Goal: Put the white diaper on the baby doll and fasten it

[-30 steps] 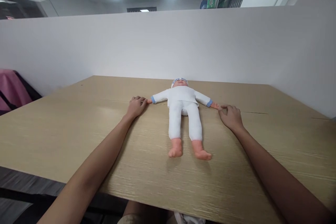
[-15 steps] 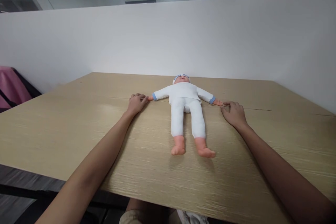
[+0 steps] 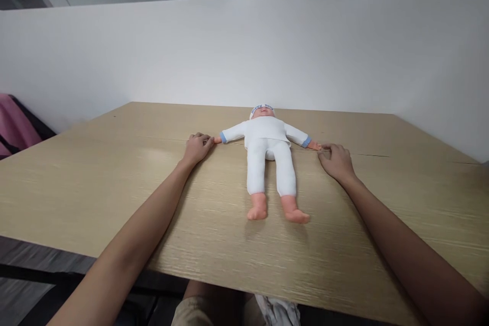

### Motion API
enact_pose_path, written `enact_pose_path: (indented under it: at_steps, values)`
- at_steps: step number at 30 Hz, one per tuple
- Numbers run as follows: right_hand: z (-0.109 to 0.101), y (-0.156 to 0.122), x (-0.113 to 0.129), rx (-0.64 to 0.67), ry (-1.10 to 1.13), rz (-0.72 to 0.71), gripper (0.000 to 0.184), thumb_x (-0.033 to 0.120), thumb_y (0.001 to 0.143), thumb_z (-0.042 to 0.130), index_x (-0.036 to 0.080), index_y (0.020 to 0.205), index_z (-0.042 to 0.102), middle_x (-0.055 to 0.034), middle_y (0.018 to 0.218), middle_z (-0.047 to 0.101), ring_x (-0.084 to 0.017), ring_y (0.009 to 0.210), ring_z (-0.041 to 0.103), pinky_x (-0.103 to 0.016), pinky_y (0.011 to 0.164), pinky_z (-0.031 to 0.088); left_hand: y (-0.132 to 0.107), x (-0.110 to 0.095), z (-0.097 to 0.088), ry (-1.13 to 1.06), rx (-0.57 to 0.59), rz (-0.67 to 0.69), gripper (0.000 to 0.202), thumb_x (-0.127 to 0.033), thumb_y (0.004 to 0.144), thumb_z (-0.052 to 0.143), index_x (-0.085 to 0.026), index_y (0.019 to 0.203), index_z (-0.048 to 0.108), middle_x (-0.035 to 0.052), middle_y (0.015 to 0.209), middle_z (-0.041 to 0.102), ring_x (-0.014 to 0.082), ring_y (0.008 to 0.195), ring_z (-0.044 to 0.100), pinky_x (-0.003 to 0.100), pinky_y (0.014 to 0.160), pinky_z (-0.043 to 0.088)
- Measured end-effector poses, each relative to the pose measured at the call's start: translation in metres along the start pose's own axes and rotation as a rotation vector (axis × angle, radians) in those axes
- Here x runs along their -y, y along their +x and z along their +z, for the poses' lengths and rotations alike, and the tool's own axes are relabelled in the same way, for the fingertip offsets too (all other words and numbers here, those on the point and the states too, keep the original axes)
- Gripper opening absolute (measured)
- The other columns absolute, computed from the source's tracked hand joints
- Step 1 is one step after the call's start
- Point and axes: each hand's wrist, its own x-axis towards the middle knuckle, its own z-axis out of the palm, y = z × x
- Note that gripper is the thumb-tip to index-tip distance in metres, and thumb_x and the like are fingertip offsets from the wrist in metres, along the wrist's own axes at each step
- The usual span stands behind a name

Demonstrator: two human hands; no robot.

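A baby doll [image 3: 269,158] in a white suit with blue cuffs lies on its back on the wooden table [image 3: 114,178], arms spread wide, feet toward me. My left hand [image 3: 197,147] pinches the doll's small hand at the left, fingers curled. My right hand [image 3: 336,161] does the same at the doll's other hand, fingers closed on it. Both my forearms stretch across the tabletop.
A white partition wall [image 3: 244,51] stands along the back and right of the table. Something pink [image 3: 15,127] with dark straps sits off the left edge. The table's near edge runs just above my lap.
The view has tilted slightly, shifting the doll and hands a little higher in frame. Hands stay on the doll's hands; the doll lies as before.
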Motion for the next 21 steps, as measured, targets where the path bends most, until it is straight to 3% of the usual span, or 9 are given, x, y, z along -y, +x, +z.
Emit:
enact_pose_path:
  at_steps: [11,21]
  values:
    - [-0.002,0.0,0.003,0.005,-0.012,-0.008,0.044,0.04,0.098,0.057,0.014,0.127,0.078,-0.0211,0.129,0.076,-0.037,0.122,0.065,-0.055,0.115,0.048,-0.003,-0.006,-0.009,-0.036,0.046,0.07,0.056,-0.055,0.112,0.043,-0.021,0.108,0.086,0.0166,0.117,0.081,0.0332,0.111,0.069,0.049,0.108,0.052]
    - [-0.005,-0.001,0.009,0.011,-0.028,0.01,0.045,0.041,0.099,0.056,0.013,0.127,0.078,-0.0223,0.127,0.077,-0.038,0.119,0.066,-0.054,0.111,0.05,-0.009,-0.012,-0.015,-0.033,0.058,0.053,0.055,-0.055,0.112,0.042,-0.023,0.103,0.086,0.0169,0.114,0.081,0.0335,0.109,0.068,0.049,0.106,0.052]
